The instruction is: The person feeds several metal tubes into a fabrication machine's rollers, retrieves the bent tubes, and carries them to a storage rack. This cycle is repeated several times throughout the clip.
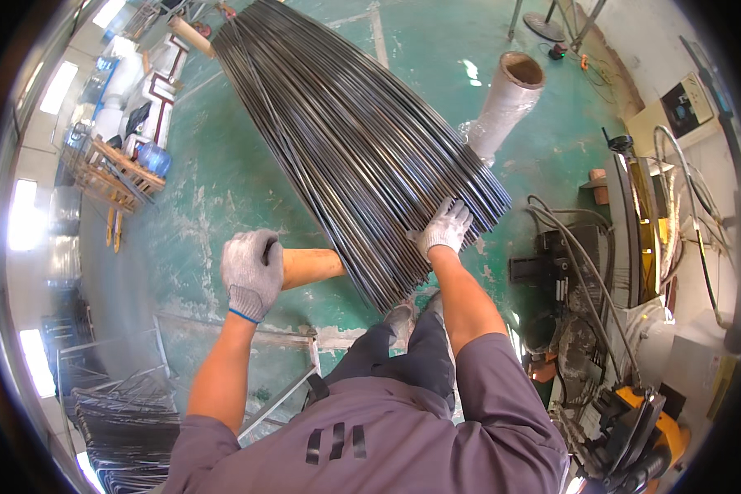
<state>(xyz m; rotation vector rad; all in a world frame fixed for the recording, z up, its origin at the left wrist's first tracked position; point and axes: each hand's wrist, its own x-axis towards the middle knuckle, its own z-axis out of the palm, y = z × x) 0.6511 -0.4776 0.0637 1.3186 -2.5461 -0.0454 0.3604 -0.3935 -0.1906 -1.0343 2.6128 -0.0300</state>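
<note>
A large bundle of thin dark metal rods (337,123) lies side by side and stretches away in front of me. My right hand (447,225), in a pale knitted glove, rests on top of the rods close to their near right ends, fingers stretched out over them. To the left of the bundle, my gloved left hand (252,267) has its fingers curled in. What they hold, if anything, is hidden. A brown cardboard tube (311,267) runs from behind that hand to the bundle's left edge; whether the hand touches it I cannot tell.
A thick roll wrapped in clear film (506,103) stands beyond the rods' right side. Machinery with hoses (556,272) lines the right. A wooden pallet (123,169) sits far left, and bent dark metal pieces (123,436) are stacked at lower left. The green floor (214,189) is scuffed.
</note>
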